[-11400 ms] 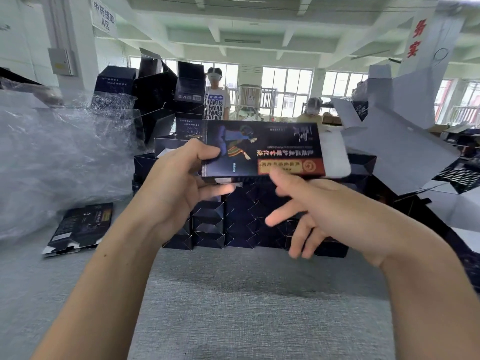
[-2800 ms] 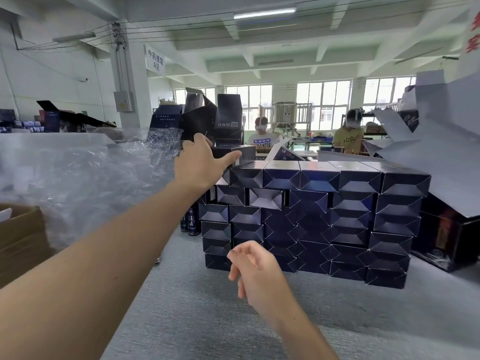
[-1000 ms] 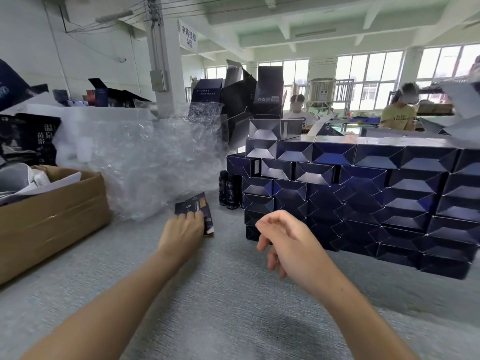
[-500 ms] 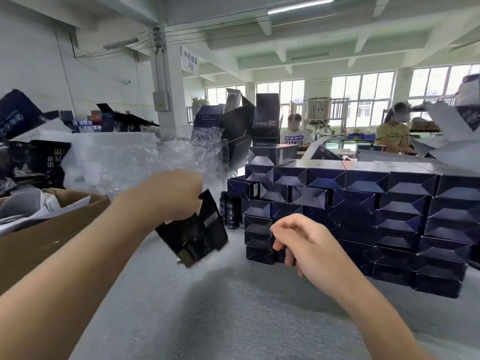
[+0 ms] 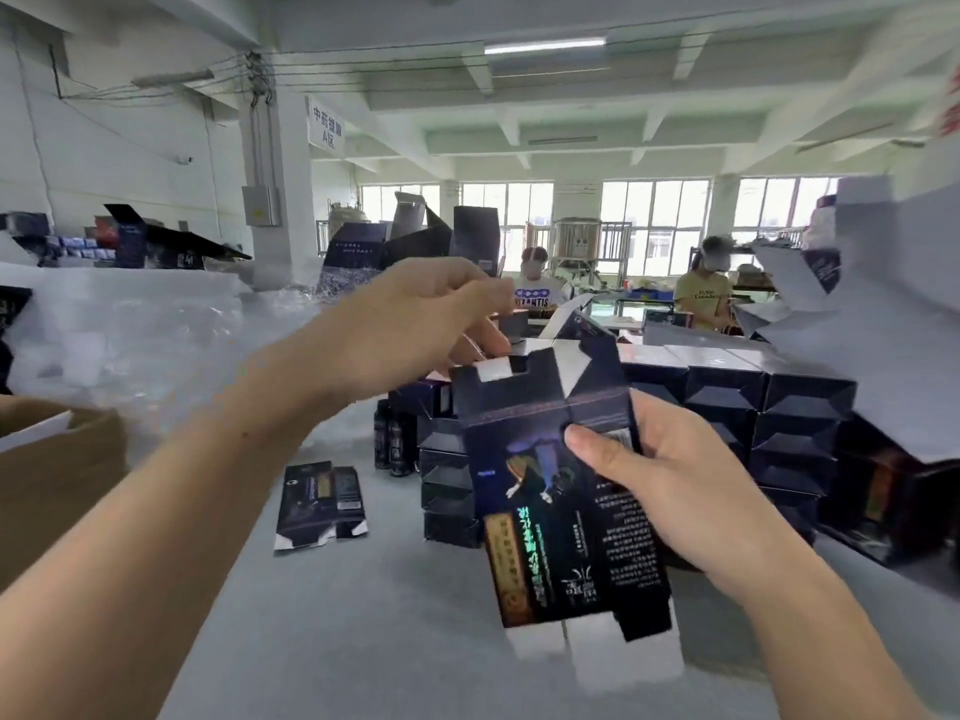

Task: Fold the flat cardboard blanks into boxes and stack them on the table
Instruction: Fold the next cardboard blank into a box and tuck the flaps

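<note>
Flat dark printed cardboard blank: upright above grey table, before dark box stack. Right hand pinches its edge, steadying it; left hand curls at top flaps, likely to open it, grasp unclear.

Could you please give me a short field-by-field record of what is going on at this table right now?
left hand: raised at the top flaps of the cardboard blank, fingers curled; grip unclear
right hand: grips the blank's right edge, thumb on its printed face
cardboard blank: flat, unfolded, held above the table
stacked boxes: folded, dark, in a wall behind the blank
spare blanks: lying flat on the table, left of the stack
</note>
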